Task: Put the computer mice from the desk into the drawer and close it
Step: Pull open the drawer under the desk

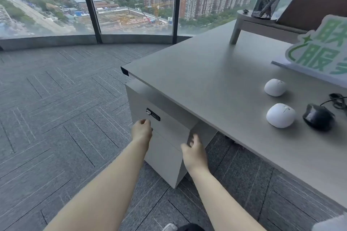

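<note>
- Nearest the camera, two bare forearms reach down toward the drawer unit [165, 137] under the desk [216, 84]; its drawer fronts look shut, so no mouse is inside yet.
- The left hand [141, 130] is curled at the left end of the seam below the top drawer front; whether its fingertips are hooked in is hidden.
- The right hand [194, 153] has loosely bent fingers at the right end of that front, near the corner, holding nothing; contact cannot be told.
- The drawer will probably slide stiffly on runners; an even pull from the lower edge at both ends looks the sound hold.
- A small dark lock panel [153, 114] sits high on the top front, just above the left hand.
- Three mice lie on the desk top, well apart from the hands: the near white mouse [280, 115], the far white mouse [275, 87], and a black mouse [319, 117] with a cable [338, 100] trailing off behind it.
- The white ones look light, smooth and rounded, so slippery: cup from above across the sides.
- The black one needs its cable gathered, or it will probably drag or catch in the drawer.
- Behind stand a green-lettered sign [319, 50] and a riser [259, 22] carrying a mesh pen cup [266, 3].
</note>
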